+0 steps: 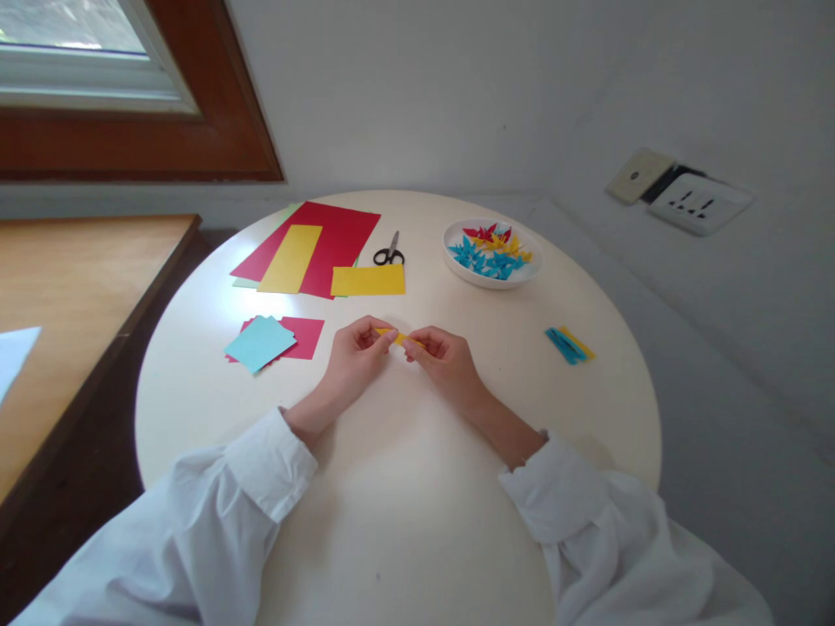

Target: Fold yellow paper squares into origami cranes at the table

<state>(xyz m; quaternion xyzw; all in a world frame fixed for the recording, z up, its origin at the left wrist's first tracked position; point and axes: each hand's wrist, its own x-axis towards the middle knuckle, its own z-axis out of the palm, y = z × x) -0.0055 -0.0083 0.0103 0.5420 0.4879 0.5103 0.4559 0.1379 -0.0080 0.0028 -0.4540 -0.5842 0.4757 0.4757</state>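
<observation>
A small folded piece of yellow paper (400, 337) is pinched between my two hands above the middle of the round white table (404, 487). My left hand (358, 352) grips its left end between thumb and fingers. At its right end, the thumb and fingers of my right hand (447, 356) are closed on it. Fingers cover much of the paper, so its full shape is hidden. Just beyond the hands lies a yellow paper rectangle (369, 281), next to scissors with black handles (390, 252).
Red sheets (345, 230) with a yellow strip (290, 259) lie at the back left. Light blue squares (261, 345) overlap red paper nearer. A white dish (492, 280) holds several folded paper shapes. Narrow blue and yellow folded strips (567, 345) lie right. A wooden table (97, 287) stands left.
</observation>
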